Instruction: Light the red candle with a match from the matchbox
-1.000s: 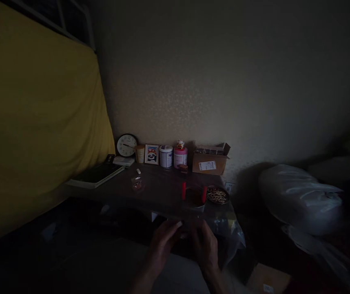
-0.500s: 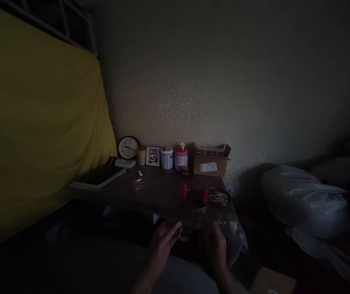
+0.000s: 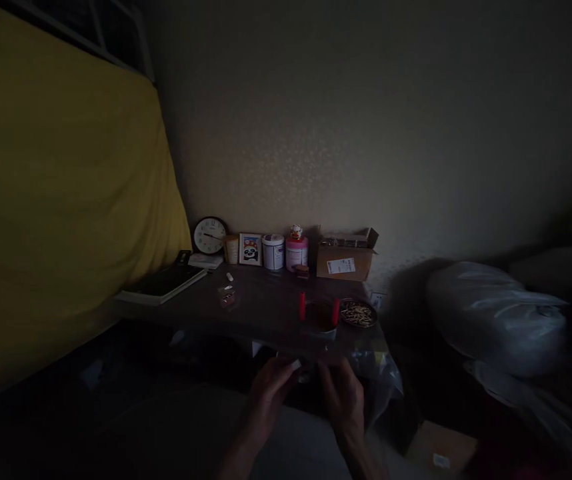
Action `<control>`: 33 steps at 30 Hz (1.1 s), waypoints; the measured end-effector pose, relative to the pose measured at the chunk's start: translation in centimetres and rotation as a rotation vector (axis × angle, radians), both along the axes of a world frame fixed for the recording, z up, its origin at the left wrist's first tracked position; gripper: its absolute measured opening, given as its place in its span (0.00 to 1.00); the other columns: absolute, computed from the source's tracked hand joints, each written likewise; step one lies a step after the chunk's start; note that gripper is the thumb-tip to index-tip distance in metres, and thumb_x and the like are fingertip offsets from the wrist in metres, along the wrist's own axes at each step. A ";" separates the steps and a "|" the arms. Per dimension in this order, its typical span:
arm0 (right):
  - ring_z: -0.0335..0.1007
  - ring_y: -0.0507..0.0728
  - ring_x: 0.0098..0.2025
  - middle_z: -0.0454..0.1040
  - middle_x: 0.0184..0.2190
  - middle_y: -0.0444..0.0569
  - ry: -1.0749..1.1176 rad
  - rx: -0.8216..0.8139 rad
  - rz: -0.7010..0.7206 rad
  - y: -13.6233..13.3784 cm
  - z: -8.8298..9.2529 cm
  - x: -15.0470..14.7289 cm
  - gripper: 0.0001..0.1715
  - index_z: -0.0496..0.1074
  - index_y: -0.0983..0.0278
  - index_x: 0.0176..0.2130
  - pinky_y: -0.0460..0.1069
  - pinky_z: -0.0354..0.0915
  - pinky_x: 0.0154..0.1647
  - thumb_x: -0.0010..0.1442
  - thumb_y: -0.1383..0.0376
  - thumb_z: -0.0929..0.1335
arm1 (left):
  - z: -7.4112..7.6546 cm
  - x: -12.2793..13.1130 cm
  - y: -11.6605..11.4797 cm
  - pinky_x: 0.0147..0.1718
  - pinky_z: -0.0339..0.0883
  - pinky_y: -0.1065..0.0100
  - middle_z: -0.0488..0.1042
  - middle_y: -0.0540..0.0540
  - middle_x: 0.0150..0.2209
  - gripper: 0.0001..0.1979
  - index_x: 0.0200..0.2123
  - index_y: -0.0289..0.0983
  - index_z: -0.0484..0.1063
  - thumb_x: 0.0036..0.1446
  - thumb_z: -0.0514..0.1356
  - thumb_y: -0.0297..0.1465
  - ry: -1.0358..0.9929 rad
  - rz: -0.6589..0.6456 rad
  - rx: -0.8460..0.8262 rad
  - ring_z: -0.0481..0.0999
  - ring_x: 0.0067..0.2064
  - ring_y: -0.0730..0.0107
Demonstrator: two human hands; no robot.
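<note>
Low in the head view, my left hand (image 3: 272, 387) is closed around a small object with a pale end (image 3: 295, 365); the dim light hides its kind. A short gap to the right, my right hand (image 3: 345, 393) has its fingers drawn together, and what they pinch, if anything, is too dark to see. Both hands are in front of the table's near edge. Beyond them, two upright red candles, a left candle (image 3: 302, 307) and a right candle (image 3: 335, 312), stand at a dark round dish (image 3: 322, 331). Beside it is a round dish (image 3: 377, 319) of short thin sticks.
Along the wall stand a clock (image 3: 209, 235), a panda picture frame (image 3: 251, 249), a white tin (image 3: 273, 253), a pink tin (image 3: 297, 255) and a cardboard box (image 3: 345, 262). A book (image 3: 162, 285) lies left, near a yellow curtain (image 3: 76, 180). Right is a plastic bag (image 3: 496, 317).
My right hand has turned and moved slightly left, closer to my left hand. My left hand still grips the small object. The view has tilted slightly down.
</note>
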State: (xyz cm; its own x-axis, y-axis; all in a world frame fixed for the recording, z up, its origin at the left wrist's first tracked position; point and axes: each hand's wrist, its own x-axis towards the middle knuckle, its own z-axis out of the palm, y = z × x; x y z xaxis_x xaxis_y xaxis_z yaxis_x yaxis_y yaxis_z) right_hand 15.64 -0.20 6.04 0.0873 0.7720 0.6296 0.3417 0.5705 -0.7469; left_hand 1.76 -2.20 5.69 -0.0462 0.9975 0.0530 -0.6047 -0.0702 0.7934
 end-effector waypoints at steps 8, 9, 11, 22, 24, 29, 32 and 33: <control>0.73 0.54 0.34 0.75 0.31 0.48 -0.097 0.041 0.044 -0.8 -0.5 -0.6 0.10 0.70 0.63 0.35 0.45 0.68 0.35 0.60 0.62 0.62 | -0.1 0.2 -0.4 0.46 0.64 0.62 0.76 0.44 0.39 0.10 0.36 0.37 0.75 0.49 0.62 0.33 0.030 -0.010 0.017 0.73 0.45 0.60; 0.73 0.54 0.34 0.75 0.30 0.48 -0.113 0.044 0.039 -0.8 -0.6 -0.5 0.10 0.70 0.63 0.35 0.45 0.68 0.35 0.61 0.62 0.62 | -0.2 0.2 -0.4 0.46 0.64 0.62 0.76 0.44 0.39 0.10 0.36 0.37 0.75 0.50 0.62 0.33 0.031 -0.015 0.018 0.73 0.45 0.60; 0.73 0.54 0.33 0.75 0.30 0.48 -0.143 0.046 0.039 -0.8 -0.8 -0.4 0.10 0.70 0.62 0.35 0.45 0.68 0.35 0.61 0.63 0.61 | -0.2 0.2 -0.5 0.46 0.64 0.62 0.76 0.44 0.39 0.09 0.36 0.37 0.75 0.50 0.61 0.33 0.035 -0.024 0.024 0.73 0.45 0.60; 0.74 0.54 0.34 0.76 0.33 0.48 -0.213 0.157 0.037 -0.5 -1.4 0.0 0.09 0.70 0.61 0.40 0.45 0.68 0.34 0.61 0.65 0.62 | 0.0 0.1 -0.8 0.47 0.63 0.61 0.75 0.42 0.42 0.11 0.38 0.36 0.75 0.50 0.61 0.32 0.031 -0.057 0.068 0.70 0.49 0.57; 0.74 0.54 0.33 0.76 0.33 0.48 -0.209 0.144 0.026 -0.5 -1.2 0.1 0.09 0.71 0.61 0.40 0.44 0.68 0.33 0.60 0.65 0.63 | 0.0 0.2 -0.8 0.48 0.63 0.60 0.75 0.42 0.42 0.11 0.38 0.36 0.75 0.51 0.61 0.32 0.020 -0.067 0.083 0.70 0.49 0.57; 0.74 0.54 0.33 0.76 0.33 0.49 -0.224 0.183 0.042 -0.5 -1.2 0.2 0.10 0.71 0.61 0.41 0.45 0.68 0.32 0.61 0.65 0.62 | 0.1 0.1 -0.8 0.47 0.63 0.60 0.76 0.41 0.43 0.12 0.37 0.36 0.75 0.49 0.62 0.34 0.026 -0.074 0.077 0.71 0.48 0.56; 0.74 0.54 0.34 0.77 0.34 0.49 -0.237 0.201 0.039 -0.5 -1.1 0.2 0.11 0.71 0.60 0.41 0.45 0.69 0.33 0.61 0.66 0.62 | 0.2 0.0 -0.8 0.48 0.63 0.60 0.76 0.42 0.42 0.12 0.37 0.37 0.76 0.49 0.62 0.34 0.025 -0.070 0.075 0.71 0.49 0.55; 0.74 0.54 0.34 0.77 0.34 0.49 -0.240 0.211 0.041 -0.5 -1.1 0.2 0.11 0.72 0.60 0.41 0.45 0.69 0.33 0.61 0.66 0.62 | 0.2 0.0 -0.9 0.48 0.63 0.59 0.76 0.42 0.42 0.11 0.37 0.37 0.76 0.49 0.62 0.33 0.022 -0.066 0.074 0.71 0.49 0.55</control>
State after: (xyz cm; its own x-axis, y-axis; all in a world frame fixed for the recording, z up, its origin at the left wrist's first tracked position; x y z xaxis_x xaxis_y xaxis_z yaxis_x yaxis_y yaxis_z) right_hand 15.82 -0.68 4.96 -0.1112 0.6220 0.7751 0.4672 0.7211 -0.5116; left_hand 1.77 -3.06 5.91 0.0210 0.9917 0.1265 -0.5925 -0.0896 0.8006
